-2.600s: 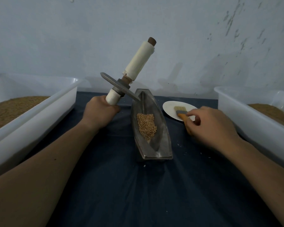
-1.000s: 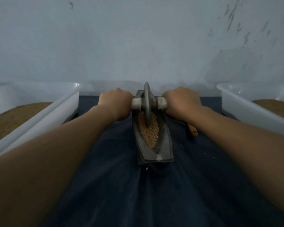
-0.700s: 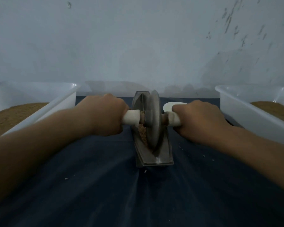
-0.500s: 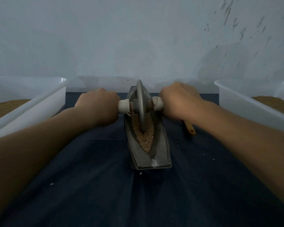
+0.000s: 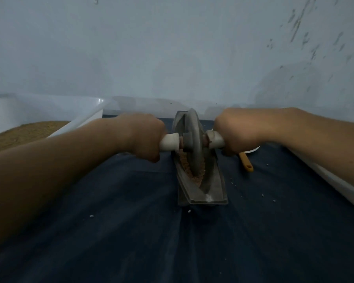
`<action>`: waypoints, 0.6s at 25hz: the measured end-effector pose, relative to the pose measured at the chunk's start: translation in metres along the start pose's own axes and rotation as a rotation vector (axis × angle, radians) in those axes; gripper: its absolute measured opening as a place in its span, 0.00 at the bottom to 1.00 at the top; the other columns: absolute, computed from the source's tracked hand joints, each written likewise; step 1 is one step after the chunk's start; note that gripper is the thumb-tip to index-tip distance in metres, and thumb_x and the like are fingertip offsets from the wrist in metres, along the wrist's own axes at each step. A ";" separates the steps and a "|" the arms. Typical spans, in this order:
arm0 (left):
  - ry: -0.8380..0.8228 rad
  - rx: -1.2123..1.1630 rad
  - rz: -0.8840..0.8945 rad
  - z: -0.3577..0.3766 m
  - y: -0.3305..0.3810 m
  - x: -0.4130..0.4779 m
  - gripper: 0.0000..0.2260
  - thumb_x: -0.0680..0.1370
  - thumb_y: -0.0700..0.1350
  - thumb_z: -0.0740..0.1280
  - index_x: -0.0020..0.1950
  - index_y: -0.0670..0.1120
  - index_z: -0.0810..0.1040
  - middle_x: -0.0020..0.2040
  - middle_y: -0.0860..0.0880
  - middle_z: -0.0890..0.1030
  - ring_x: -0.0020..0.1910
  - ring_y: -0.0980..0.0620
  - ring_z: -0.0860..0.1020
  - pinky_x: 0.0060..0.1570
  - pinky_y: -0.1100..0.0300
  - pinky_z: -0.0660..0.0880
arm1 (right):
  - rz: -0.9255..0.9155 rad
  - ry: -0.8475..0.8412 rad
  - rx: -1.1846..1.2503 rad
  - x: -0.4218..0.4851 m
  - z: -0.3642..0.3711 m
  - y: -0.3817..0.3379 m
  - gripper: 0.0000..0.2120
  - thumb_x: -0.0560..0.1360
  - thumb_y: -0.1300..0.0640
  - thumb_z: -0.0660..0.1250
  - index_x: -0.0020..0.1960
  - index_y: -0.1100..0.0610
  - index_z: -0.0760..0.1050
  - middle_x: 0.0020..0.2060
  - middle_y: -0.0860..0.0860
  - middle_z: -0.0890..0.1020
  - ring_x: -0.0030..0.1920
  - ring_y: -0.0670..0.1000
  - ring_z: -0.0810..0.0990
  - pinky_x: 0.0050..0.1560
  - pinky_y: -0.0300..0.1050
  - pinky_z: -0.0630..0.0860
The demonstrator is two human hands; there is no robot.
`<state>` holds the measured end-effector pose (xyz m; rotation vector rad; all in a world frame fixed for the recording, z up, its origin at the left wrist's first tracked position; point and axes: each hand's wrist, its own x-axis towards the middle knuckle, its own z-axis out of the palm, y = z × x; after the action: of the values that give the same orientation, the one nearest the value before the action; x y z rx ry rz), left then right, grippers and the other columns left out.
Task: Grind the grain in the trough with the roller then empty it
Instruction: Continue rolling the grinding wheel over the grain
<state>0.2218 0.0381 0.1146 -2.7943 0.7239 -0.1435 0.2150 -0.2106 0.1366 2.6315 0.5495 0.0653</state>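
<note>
A grey boat-shaped metal trough [image 5: 213, 190] lies lengthwise on the dark blue cloth in the middle. The roller [image 5: 193, 141], a grey metal disc on an axle with white-wrapped handles, stands upright in the trough's groove. My left hand [image 5: 145, 135] grips the left handle and my right hand [image 5: 233, 131] grips the right handle. Brown grain [image 5: 196, 177] shows around the disc's lower edge; the disc hides most of it.
A white tub [image 5: 78, 123] of brown grain stands at the left. My right forearm covers most of a second white tub [image 5: 347, 193] along the right edge. A brush with a yellow handle [image 5: 246, 161] lies on a white plate [image 5: 253, 150] behind my right hand. Loose grains dot the cloth.
The roller has rolled back toward me from the trough's far end to its middle, with both hands still on the handles. Earlier, my right hand left the brush and took the handle.
</note>
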 end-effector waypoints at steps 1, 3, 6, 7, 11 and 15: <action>-0.001 0.004 -0.002 0.002 0.000 0.003 0.11 0.67 0.54 0.74 0.39 0.54 0.74 0.32 0.56 0.76 0.31 0.58 0.75 0.29 0.62 0.68 | 0.000 -0.037 0.053 0.001 0.001 0.001 0.10 0.66 0.47 0.76 0.36 0.51 0.77 0.27 0.49 0.81 0.30 0.51 0.81 0.31 0.44 0.77; -0.028 -0.057 -0.064 0.006 -0.001 0.018 0.08 0.69 0.52 0.73 0.40 0.49 0.78 0.29 0.54 0.80 0.29 0.57 0.78 0.30 0.61 0.72 | 0.033 -0.076 0.203 0.012 0.006 0.001 0.08 0.68 0.49 0.76 0.38 0.50 0.79 0.29 0.48 0.83 0.32 0.48 0.83 0.33 0.44 0.79; 0.101 -0.099 -0.175 0.004 -0.003 0.041 0.08 0.72 0.51 0.71 0.47 0.49 0.79 0.37 0.53 0.81 0.36 0.52 0.79 0.37 0.55 0.77 | 0.124 0.056 0.308 0.035 0.012 0.002 0.06 0.71 0.53 0.73 0.39 0.49 0.75 0.32 0.47 0.82 0.31 0.46 0.80 0.30 0.41 0.72; 0.148 -0.066 -0.202 0.005 -0.003 0.044 0.08 0.73 0.51 0.70 0.50 0.50 0.79 0.40 0.51 0.79 0.38 0.49 0.78 0.37 0.54 0.74 | 0.143 0.104 0.289 0.041 0.015 0.001 0.06 0.72 0.53 0.72 0.40 0.48 0.74 0.35 0.47 0.81 0.34 0.48 0.79 0.32 0.42 0.70; 0.203 -0.041 -0.206 0.004 0.004 0.032 0.09 0.74 0.51 0.69 0.53 0.52 0.79 0.42 0.51 0.77 0.40 0.48 0.77 0.37 0.54 0.73 | 0.178 0.192 0.288 0.030 0.019 -0.006 0.05 0.74 0.49 0.69 0.43 0.43 0.72 0.38 0.46 0.77 0.38 0.51 0.76 0.36 0.45 0.72; -0.021 -0.149 -0.053 -0.002 0.006 -0.006 0.09 0.70 0.53 0.74 0.41 0.50 0.77 0.29 0.54 0.81 0.30 0.57 0.80 0.32 0.59 0.76 | 0.077 0.322 0.232 -0.023 0.027 -0.015 0.10 0.71 0.48 0.67 0.38 0.40 0.66 0.31 0.42 0.72 0.30 0.45 0.70 0.27 0.40 0.65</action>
<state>0.2140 0.0358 0.1145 -2.9529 0.6820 -0.0732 0.1923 -0.2183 0.1073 2.8878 0.5909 0.4832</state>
